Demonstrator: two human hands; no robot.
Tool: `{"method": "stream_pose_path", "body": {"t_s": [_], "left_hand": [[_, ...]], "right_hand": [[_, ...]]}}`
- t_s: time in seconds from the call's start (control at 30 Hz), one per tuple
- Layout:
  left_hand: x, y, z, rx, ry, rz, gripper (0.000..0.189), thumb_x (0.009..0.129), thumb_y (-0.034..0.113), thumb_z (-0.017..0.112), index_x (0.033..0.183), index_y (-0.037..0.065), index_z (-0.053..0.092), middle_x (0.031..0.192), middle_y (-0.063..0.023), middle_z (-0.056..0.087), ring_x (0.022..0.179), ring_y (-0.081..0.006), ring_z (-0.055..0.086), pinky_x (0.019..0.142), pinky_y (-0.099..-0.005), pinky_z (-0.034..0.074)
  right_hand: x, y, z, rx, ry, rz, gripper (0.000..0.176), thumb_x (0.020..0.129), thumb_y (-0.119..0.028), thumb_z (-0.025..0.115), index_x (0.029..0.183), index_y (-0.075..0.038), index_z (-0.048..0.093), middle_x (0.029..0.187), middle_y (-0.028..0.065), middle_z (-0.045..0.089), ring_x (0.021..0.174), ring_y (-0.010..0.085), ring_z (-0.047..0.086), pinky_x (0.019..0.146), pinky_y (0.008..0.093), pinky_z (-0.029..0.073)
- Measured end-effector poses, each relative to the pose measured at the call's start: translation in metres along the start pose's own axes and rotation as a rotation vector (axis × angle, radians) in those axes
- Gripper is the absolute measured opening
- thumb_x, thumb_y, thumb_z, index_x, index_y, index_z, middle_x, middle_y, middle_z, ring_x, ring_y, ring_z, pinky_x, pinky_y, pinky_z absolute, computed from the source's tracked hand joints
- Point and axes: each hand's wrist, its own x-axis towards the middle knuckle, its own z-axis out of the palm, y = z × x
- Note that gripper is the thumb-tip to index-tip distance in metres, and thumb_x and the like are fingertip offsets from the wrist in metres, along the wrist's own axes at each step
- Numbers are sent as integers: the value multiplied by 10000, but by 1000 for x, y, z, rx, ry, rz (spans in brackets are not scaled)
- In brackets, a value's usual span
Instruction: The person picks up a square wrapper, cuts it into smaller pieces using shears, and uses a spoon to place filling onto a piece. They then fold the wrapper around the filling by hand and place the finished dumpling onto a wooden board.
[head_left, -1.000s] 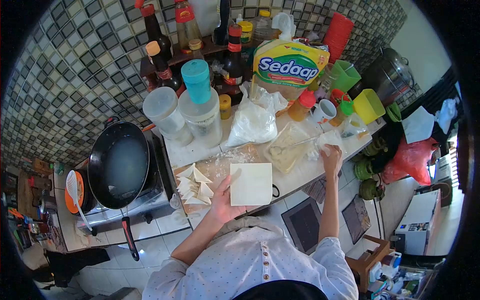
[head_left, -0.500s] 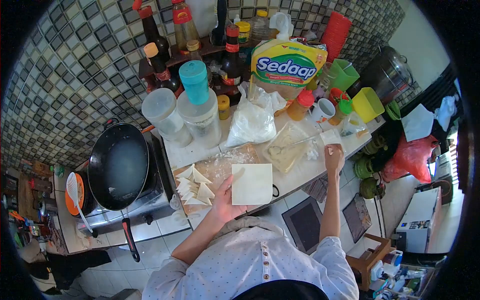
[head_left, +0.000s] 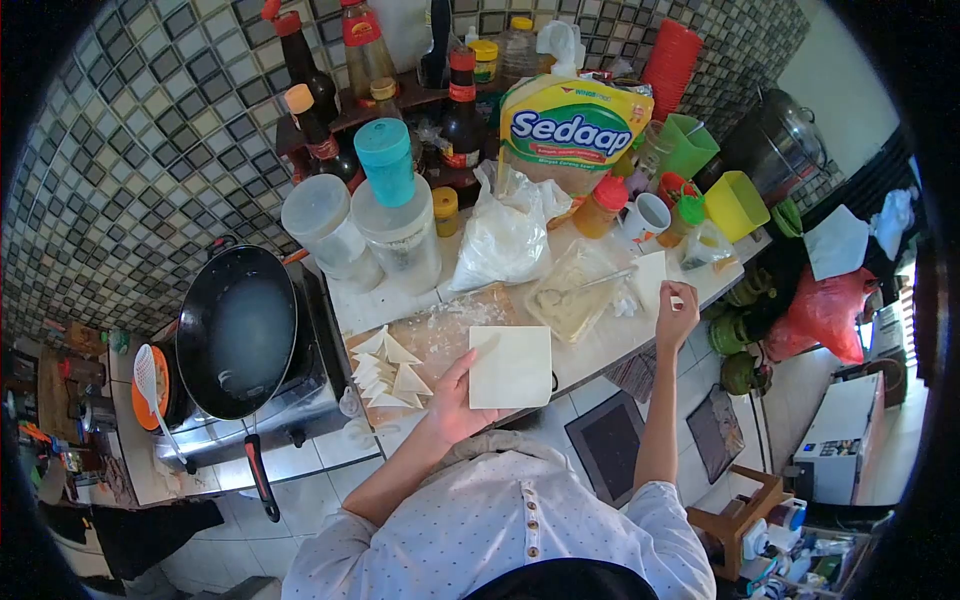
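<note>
In my left hand (head_left: 455, 405) is a pale square dough wrapper (head_left: 512, 368), gripped along its left edge with the thumb on top. The sheet is held flat over the counter's front edge. Folded triangular wrappers (head_left: 388, 372) lie overlapping on a floury wooden board (head_left: 450, 325), just left of that hand. My right hand (head_left: 678, 312) is raised at the counter's right side, fingers curled toward the thumb; I cannot tell whether they pinch anything. Beside it lies a white square sheet (head_left: 650, 280). A clear tray (head_left: 565, 325) of pale paste, with a spoon (head_left: 600, 281) in it, sits between the hands.
A black wok (head_left: 240, 330) with cloudy liquid stands on the stove at left, its handle (head_left: 260, 480) jutting forward. Behind the board are clear canisters (head_left: 400, 245), a bag of white powder (head_left: 505, 240) and a Sedaap pack (head_left: 575, 130). Cups and jars crowd the back right.
My right hand has drawn back from the white sheet toward me and slightly right, its fingers now curled. The left hand and its wrapper have barely shifted.
</note>
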Motion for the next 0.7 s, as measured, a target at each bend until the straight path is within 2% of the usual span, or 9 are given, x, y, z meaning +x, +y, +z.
{"method": "stream_pose_path", "body": {"t_s": [0.2,0.27,0.33,0.37,0.43,0.5,0.57,0.7], "left_hand": [[-1,-1,0,-29,-13,-27,520,853,362,426,1289,102,312,1303,-105,363,1197,-288,354,984,-464,286],[-1,-3,3,-11,51,-23,507,856,350,425,1286,103,318,1299,-104,369,1190,-289,361,977,-463,294],[0,-5,-1,-37,55,-29,502,860,353,419,1283,100,322,1300,-104,366,1190,-291,360,973,-466,298],[0,-6,-2,-62,56,-35,496,864,356,413,1280,98,326,1302,-104,364,1190,-293,358,970,-470,301],[1,-5,-2,-63,20,-29,497,868,373,405,1273,93,337,1296,-102,374,1185,-282,368,972,-455,303],[1,-3,0,-62,-19,-19,499,871,390,398,1265,88,348,1289,-101,383,1179,-271,378,975,-440,306],[-1,1,2,-62,44,35,509,871,435,383,1238,82,383,1227,-86,452,1114,-230,447,940,-385,353],[-10,13,3,27,83,111,468,868,418,414,1191,81,431,1122,-67,524,1007,-190,511,864,-338,405]], "right_hand": [[2,-47,-7,165,88,21,66,713,-15,590,779,-23,583,777,71,566,697,169,530,592,259,398],[-3,-75,-13,216,98,-2,72,714,-3,589,783,-21,580,784,76,565,698,178,527,601,261,403],[-12,-108,-17,172,22,-224,69,718,37,577,779,4,568,797,91,569,707,149,526,615,235,412],[-19,-124,-18,177,18,-224,69,718,37,577,779,4,568,797,91,569,707,149,526,615,235,412],[-35,-149,-15,251,-196,-403,159,653,81,587,779,-15,576,787,108,581,739,208,552,624,261,426],[-58,-156,-6,306,-393,-469,205,608,59,615,778,-52,587,769,90,590,754,231,562,644,304,431],[-78,-160,1,270,-630,-662,194,624,-68,656,804,-116,604,828,12,581,812,190,554,702,348,412],[-99,-173,7,263,-756,-787,190,625,-119,661,807,-147,613,845,-34,567,819,149,542,741,330,388]]}}
